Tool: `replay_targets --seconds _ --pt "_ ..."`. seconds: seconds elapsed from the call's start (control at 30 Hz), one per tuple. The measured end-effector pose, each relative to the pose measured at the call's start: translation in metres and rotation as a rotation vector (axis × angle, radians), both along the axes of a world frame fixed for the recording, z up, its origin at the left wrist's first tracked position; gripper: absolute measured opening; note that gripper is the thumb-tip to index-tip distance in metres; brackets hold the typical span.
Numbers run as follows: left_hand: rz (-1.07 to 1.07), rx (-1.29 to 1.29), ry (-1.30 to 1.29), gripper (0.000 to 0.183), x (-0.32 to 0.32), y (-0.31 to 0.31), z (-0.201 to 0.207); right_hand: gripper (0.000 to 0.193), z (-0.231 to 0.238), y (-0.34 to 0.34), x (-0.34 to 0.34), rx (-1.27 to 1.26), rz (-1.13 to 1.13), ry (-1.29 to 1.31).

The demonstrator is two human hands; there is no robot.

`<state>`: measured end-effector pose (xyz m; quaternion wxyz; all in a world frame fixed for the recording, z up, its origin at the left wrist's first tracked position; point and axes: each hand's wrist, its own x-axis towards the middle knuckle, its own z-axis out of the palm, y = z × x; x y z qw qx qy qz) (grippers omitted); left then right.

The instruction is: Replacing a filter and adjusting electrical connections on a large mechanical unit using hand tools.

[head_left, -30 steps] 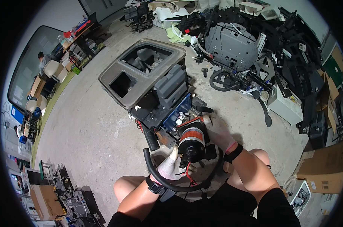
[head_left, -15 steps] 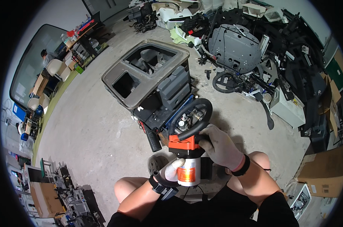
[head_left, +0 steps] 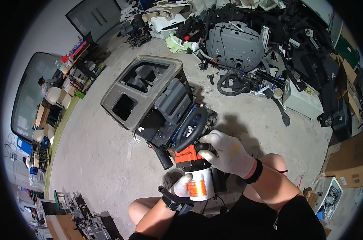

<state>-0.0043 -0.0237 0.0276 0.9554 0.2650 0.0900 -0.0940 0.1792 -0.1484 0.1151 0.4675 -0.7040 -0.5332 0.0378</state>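
In front of my lap is an electric pump with a white cylindrical body (head_left: 198, 185), an orange label, a black collar and an orange head (head_left: 186, 153). The gloved left hand (head_left: 182, 187) wraps the side of the body, its thumb pressed against it. My right hand (head_left: 225, 150), gloved too, is closed around a thick black hose (head_left: 205, 149) at the right of the orange head. A loop of black hose (head_left: 198, 127) rises beyond the pump. Another black hose end (head_left: 162, 189) sticks out by my left wrist. Fingers behind the pump are hidden.
Just beyond stands a grey machine (head_left: 149, 94) with two large openings on top and dark parts at its near side. Piled at the far right are plastic and metal parts (head_left: 237, 46). Cardboard boxes (head_left: 349, 162) and a white bin (head_left: 329, 200) stand at the right.
The view has turned, so the grey machine sits farther left in the picture. The hose loop has tipped and narrowed in view. Both hands keep their grip on the pump and its hose.
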Motion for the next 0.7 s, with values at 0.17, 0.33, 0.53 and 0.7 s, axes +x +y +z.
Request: replay_targets --seconds 0.17,0.33,0.53,0.7 --pt "0.135 -0.092 -0.014 0.087 0.006 -0.015 0.032 0.026 -0.002 -0.001 -0.002 0.247 -0.029 -0.206" --pt "0.097 0.077 -0.12 0.076 -0.001 0.008 0.007 0.03 0.0 0.0 -0.011 0.159 0.008 -0.306" --pt "0.203 0.343 -0.133 0.061 0.0 0.009 0.014 0.043 0.005 0.002 -0.018 0.106 0.014 -0.207" --pt "0.229 0.548 -0.104 0.062 0.001 0.014 0.023 0.055 -0.005 0.003 -0.014 0.097 0.068 -0.21"
